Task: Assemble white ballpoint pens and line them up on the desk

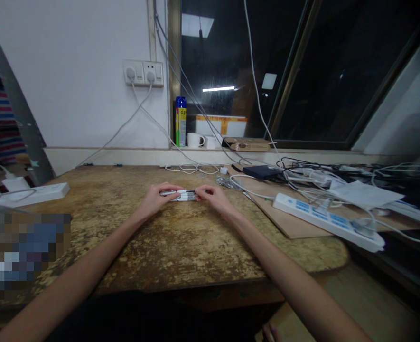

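Several white and grey pens [185, 195] lie side by side across the middle of the worn wooden table [181, 237]. At their left end is my left hand [157, 199], its fingers closed on the pens. My right hand [211, 197] pinches the right end of the pens, with thumb and fingertips close together. A dark section shows on the pen farthest from me. Parts of the pens are hidden behind the fingers of both hands.
A white power strip [327, 221] sits at the right by a brown board [284, 223] and tangled cables. Another power strip [35, 195] is at the left. Behind, the sill holds a spray can [180, 122], a white mug [194, 139] and a cardboard box [248, 144].
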A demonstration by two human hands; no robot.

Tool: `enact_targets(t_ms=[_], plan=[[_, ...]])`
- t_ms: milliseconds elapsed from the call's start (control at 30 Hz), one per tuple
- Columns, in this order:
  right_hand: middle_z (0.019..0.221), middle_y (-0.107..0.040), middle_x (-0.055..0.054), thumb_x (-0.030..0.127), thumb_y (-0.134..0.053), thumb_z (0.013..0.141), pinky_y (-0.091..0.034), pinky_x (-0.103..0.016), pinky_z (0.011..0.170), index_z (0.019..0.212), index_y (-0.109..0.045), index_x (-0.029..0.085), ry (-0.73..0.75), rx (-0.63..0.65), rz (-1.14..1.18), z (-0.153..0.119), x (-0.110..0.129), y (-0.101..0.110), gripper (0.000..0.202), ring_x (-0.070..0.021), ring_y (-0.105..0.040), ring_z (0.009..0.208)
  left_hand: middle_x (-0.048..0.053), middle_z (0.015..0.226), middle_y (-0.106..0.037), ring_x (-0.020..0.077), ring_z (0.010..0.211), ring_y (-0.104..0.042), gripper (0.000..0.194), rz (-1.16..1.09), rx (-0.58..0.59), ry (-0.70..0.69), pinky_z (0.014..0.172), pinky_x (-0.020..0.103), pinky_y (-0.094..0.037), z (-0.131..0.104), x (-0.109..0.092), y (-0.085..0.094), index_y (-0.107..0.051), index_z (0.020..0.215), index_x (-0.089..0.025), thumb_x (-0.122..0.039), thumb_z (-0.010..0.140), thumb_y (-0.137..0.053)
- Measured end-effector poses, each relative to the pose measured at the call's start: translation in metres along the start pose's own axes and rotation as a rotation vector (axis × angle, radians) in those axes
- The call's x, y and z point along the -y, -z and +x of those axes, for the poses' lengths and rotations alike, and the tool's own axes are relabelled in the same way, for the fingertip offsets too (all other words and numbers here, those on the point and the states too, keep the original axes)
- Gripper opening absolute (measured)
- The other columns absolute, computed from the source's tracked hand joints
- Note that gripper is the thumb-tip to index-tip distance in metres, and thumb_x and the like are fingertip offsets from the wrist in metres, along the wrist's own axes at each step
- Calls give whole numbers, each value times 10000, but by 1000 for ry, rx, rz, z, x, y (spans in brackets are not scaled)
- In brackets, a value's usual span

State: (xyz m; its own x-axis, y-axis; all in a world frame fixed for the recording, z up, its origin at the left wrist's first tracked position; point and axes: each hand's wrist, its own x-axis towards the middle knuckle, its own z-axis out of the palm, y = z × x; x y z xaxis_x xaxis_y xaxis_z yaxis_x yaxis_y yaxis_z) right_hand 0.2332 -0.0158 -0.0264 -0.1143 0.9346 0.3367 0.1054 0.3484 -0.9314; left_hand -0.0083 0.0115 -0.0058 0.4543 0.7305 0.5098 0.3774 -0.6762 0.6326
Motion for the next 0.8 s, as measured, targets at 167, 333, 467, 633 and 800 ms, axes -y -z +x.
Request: enact_targets(t_ms=[167, 333, 467, 633, 800], plan=[[934, -775, -97, 473, -619, 899, -547, -380, 913, 859, -753, 175, -108, -42, 194, 6, -8, 4, 329, -215, -714, 811, 77, 1112, -779, 258, 1019, -696, 351, -18, -26, 4, 914, 345, -496, 1, 3, 1, -804, 1110, -229, -481, 891, -696], [880, -767, -59, 259, -677, 802, -549, -358, 947, 938, -737, 179, -69, -255, 212, 11, -11, 11, 169, -192, -718, 840, 90, 1132, -778, 270, 1036, -698, 383, -1, -58, 20, 955, 367, -487, 2, 6, 2, -804, 1109, -220, -515, 891, -691], [895, -766, -62, 268, -666, 808, -552, -367, 964, 995, -716, 182, -46, -209, 239, 9, -5, 11, 212, -192, -732, 872, 85, 1151, -778, 269, 1072, -695, 373, -5, -48, 31, 977, 367, -480, 1, 6, 2, -801, 1108, -226, -511, 897, -687], [864, -760, -60, 294, -671, 805, -556, -374, 961, 965, -709, 183, -40, -201, 224, 7, -1, 12, 198, -199, -734, 868, 85, 1163, -776, 268, 1089, -693, 359, -7, -53, 42, 987, 374, -482, 1, 7, 1, -799, 1112, -233, -497, 900, -681], [911, -761, -70, 325, -691, 793, -562, -369, 923, 940, -711, 181, -10, -187, 170, 7, -2, 13, 207, -201, -728, 863, 85, 1150, -779, 266, 1075, -697, 345, -17, -58, 42, 986, 374, -488, 1, 7, 1, -804, 1093, -234, -490, 897, -684]])
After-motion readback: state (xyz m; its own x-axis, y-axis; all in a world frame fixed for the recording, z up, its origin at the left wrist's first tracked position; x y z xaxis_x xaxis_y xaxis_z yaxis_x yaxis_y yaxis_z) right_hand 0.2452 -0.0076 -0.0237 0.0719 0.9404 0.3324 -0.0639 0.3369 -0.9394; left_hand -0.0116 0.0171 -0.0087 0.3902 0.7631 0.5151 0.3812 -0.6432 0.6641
